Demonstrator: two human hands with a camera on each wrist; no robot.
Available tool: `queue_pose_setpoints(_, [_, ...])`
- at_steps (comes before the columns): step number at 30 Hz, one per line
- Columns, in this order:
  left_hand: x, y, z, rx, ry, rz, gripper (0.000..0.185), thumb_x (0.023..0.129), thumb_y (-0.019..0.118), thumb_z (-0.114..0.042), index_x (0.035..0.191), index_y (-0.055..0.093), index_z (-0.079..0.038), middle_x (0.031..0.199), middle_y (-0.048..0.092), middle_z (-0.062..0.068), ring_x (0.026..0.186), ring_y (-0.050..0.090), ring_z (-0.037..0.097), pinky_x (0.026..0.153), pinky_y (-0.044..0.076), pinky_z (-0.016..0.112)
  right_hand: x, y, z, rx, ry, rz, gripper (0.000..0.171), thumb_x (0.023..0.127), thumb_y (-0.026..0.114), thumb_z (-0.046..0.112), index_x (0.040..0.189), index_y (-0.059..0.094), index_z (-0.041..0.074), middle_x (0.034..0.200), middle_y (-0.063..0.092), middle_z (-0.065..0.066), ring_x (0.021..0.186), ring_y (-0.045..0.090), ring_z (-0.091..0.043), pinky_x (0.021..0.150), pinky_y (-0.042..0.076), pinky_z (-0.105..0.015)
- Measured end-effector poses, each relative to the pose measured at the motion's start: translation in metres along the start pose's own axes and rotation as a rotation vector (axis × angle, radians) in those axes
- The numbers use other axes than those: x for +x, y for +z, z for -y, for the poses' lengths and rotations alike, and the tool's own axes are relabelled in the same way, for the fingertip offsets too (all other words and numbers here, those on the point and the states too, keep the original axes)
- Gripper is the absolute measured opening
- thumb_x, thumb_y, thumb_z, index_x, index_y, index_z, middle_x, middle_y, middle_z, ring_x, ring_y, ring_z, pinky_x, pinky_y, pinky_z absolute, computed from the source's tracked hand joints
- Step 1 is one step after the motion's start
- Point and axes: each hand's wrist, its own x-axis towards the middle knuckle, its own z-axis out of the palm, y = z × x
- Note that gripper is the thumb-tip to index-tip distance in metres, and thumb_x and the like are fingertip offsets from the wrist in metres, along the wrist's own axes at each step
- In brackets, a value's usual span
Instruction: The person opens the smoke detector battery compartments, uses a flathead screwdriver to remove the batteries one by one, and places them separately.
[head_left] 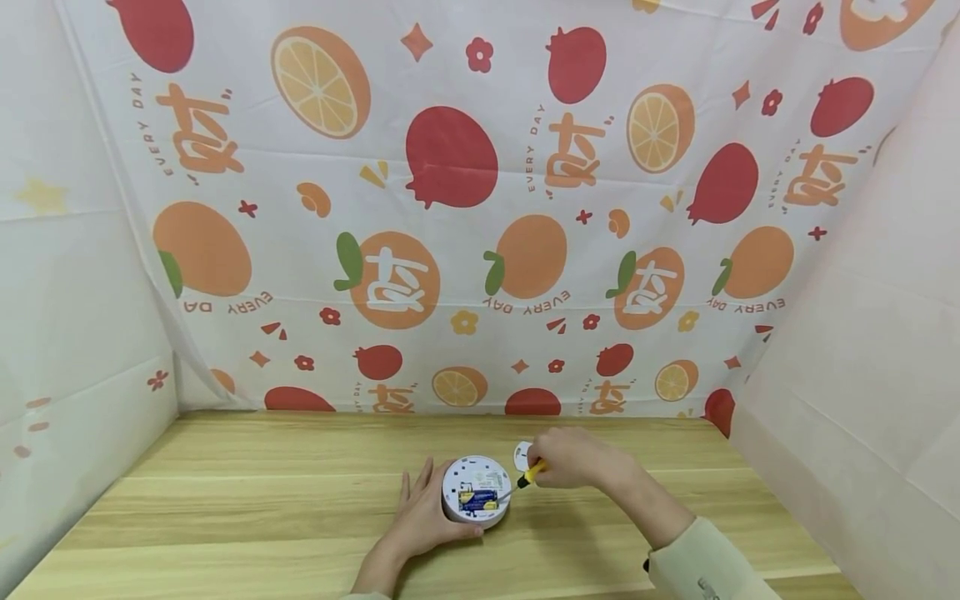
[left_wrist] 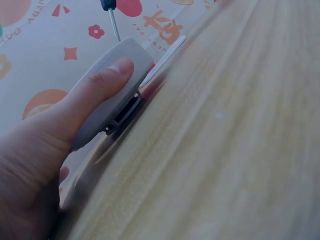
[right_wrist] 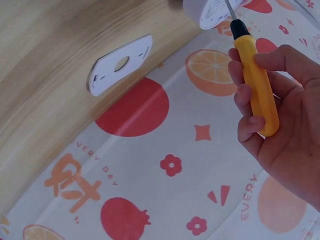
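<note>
A round white device (head_left: pixel 467 473), much like a smoke alarm, lies with its back facing up on the table. Two blue and yellow batteries (head_left: pixel 478 498) sit side by side in its battery compartment. My left hand (head_left: pixel 426 518) grips the device from the left, with the thumb (left_wrist: pixel 122 69) pressed along its side wall. From the right, my right hand (head_left: pixel 576 458) holds a screwdriver (right_wrist: pixel 257 85) by its yellow handle, fingers wrapped round it. The screwdriver's metal shaft slants down to the right end of the batteries, beside the compartment edge.
A thin white mounting plate (right_wrist: pixel 106 77) with a round hole lies on the table behind the device, near my right hand. The wooden table (head_left: pixel 285 500) meets a fruit-printed cloth (head_left: pixel 465 350) at the back, and pale cloth hangs at both sides.
</note>
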Motion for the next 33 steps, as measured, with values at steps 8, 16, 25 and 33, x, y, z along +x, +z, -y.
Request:
queue_pose_setpoints(8, [0.001,0.000,-0.002,-0.008,-0.018,-0.009,0.103,0.052,0.082,-0.055,0.133,0.040,-0.007,0.132,0.045,0.018,0.132,0.015,0.043,0.104,-0.005,0.058,0.006,-0.009,0.011,-0.072,-0.011,-0.012,0.009,0.075,0.067,0.011,0.068,0.065,0.017,0.061,0.047,0.010,0.053,0.039,-0.005,0.048,0.033,-0.019])
queue_pose_setpoints(16, [0.001,0.001,-0.004,0.003,-0.015,-0.039,0.102,0.052,0.083,-0.052,0.131,0.040,-0.003,0.130,0.045,0.019,0.131,0.016,0.045,0.104,-0.003,0.058,0.009,-0.014,0.021,-0.113,0.006,-0.002,0.011,0.073,0.067,0.012,0.065,0.062,0.016,0.059,0.046,0.010,0.050,0.035,-0.005,0.045,0.029,-0.018])
queue_pose_setpoints(25, [0.001,0.002,-0.001,-0.005,-0.018,-0.037,0.107,0.054,0.082,-0.053,0.135,0.036,-0.003,0.134,0.041,0.019,0.131,0.016,0.045,0.104,-0.004,0.057,0.011,-0.016,0.020,-0.148,0.015,-0.001,0.017,0.074,0.068,0.012,0.061,0.059,0.017,0.054,0.042,0.010,0.048,0.033,-0.004,0.043,0.026,-0.018])
queue_pose_setpoints(33, [0.001,0.001,0.000,0.009,-0.011,-0.035,0.110,0.050,0.082,-0.056,0.136,0.036,-0.005,0.134,0.042,0.016,0.130,0.018,0.046,0.104,-0.005,0.058,0.016,-0.014,0.022,-0.117,0.025,0.045,0.005,0.075,0.068,0.014,0.070,0.067,0.013,0.061,0.049,0.011,0.053,0.039,-0.006,0.048,0.034,-0.019])
